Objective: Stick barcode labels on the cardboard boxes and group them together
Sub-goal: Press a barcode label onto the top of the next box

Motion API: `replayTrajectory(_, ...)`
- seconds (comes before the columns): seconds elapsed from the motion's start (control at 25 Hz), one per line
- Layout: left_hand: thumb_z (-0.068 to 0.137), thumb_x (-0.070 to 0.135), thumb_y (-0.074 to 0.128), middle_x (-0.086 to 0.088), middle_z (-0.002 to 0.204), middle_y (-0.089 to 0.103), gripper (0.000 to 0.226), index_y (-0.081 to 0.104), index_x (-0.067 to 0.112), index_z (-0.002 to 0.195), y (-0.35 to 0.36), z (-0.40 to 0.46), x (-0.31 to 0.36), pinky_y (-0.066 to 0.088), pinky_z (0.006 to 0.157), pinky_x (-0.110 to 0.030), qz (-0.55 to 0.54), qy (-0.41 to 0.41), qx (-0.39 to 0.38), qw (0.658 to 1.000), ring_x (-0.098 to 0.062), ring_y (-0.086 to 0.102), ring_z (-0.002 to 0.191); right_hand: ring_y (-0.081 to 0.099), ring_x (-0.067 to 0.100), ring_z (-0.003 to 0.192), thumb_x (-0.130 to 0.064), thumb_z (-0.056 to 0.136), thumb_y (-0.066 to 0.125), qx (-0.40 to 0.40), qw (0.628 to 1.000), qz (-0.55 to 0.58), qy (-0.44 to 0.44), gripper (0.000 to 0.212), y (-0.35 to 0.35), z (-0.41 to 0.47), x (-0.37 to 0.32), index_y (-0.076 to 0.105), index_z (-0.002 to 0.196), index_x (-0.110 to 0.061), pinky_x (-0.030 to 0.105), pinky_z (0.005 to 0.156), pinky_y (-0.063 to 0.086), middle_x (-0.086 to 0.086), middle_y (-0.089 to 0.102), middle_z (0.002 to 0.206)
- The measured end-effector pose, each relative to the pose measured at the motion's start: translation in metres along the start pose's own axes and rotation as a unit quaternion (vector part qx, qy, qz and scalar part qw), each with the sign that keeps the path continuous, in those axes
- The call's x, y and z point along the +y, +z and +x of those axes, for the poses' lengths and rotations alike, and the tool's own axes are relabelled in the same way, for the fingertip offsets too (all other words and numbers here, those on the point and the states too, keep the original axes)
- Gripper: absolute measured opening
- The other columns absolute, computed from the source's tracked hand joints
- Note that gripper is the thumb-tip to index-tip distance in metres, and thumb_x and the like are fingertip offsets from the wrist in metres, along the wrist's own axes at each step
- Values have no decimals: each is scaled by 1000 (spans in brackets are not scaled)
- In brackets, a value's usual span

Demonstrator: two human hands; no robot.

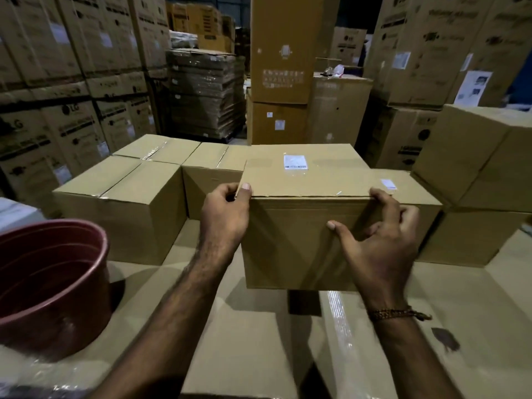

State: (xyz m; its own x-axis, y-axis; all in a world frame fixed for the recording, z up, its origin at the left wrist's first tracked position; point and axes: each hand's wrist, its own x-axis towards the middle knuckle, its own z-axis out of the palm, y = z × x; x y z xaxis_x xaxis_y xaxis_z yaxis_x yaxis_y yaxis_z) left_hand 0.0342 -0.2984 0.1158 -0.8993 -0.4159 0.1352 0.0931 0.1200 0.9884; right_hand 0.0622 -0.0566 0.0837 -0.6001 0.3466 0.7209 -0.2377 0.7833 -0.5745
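A cardboard box (290,243) stands in the middle in front of me, with a white barcode label (295,162) on its top. My left hand (226,216) grips its top left corner, thumb on the top edge. At the top right corner my right hand (380,240) holds on, fingers curled over the edge and thumb pressed on the front face. Behind it on the right sits another box (426,197) with a small white label (388,184). Two unlabelled boxes (123,203) (213,171) stand to the left.
A red plastic bucket (49,283) sits at my left on the cardboard-covered work surface (253,341). More boxes are stacked at the right (483,168). Tall stacks of printed cartons (57,96) fill the background.
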Motion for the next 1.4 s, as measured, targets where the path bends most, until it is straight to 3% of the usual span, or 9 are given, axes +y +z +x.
replayTrajectory(0.12,101,47,64,7,113,75,37,73,22,128,-28,-10,-22,62,94,-53,14,-27,9,1000,-19,71,108,65,30,84,-48,70,96,-25,1000,-11,1,84,7,-33,-7,59,142,-25,36,71,56,6,50,122)
replayTrajectory(0.32,102,41,65,4,114,74,34,72,19,127,-50,-26,-57,61,96,-49,52,-56,8,997,-19,70,106,64,24,78,-46,68,98,-65,997,-6,33,83,20,-82,0,60,139,-26,44,74,61,0,48,120)
replayTrajectory(0.56,97,41,69,-1,119,70,33,64,22,125,-51,-36,-95,63,90,-48,121,-108,-24,986,-20,68,103,67,26,91,-50,67,98,-135,987,-14,89,85,25,-118,23,52,136,-29,46,77,64,-1,45,129)
replayTrajectory(0.68,96,37,70,-2,116,66,37,51,23,124,-45,-33,-102,60,79,-38,177,-154,-72,970,-18,65,97,65,30,104,-62,73,86,-131,986,-12,104,78,23,-135,34,51,130,-23,37,79,59,3,45,129)
replayTrajectory(0.76,97,41,69,-7,131,62,49,45,23,136,-38,-32,-103,54,78,-36,203,-173,-79,961,-24,63,110,63,32,104,-66,79,76,-101,989,-32,102,71,23,-136,34,54,126,-18,37,78,59,8,42,132)
replayTrajectory(0.88,101,43,65,-8,156,39,60,39,23,151,-23,-22,-102,52,103,-53,275,-92,-52,956,-32,48,139,55,32,116,-60,85,75,-54,992,-51,97,68,29,-113,26,57,129,-12,35,91,52,14,39,141)
replayTrajectory(1.04,102,35,61,-5,159,37,51,47,25,149,1,-2,-94,45,114,-52,292,76,-87,949,-27,38,146,51,28,125,-40,94,77,-103,992,-42,52,45,55,-67,14,61,130,-18,33,100,44,10,49,136)
replayTrajectory(1.2,99,54,58,0,176,15,73,30,29,163,19,13,-97,30,124,-59,352,85,-173,916,-25,18,160,54,22,125,-32,100,68,-246,969,0,14,34,91,-38,12,64,133,-26,37,100,52,1,53,131)
replayTrajectory(1.4,100,74,37,-1,179,-6,88,2,32,170,21,15,-104,14,125,-64,487,98,-241,833,-21,-7,164,43,22,129,-40,104,59,-355,932,-62,-38,50,133,-13,12,57,151,-22,41,111,45,3,54,132)
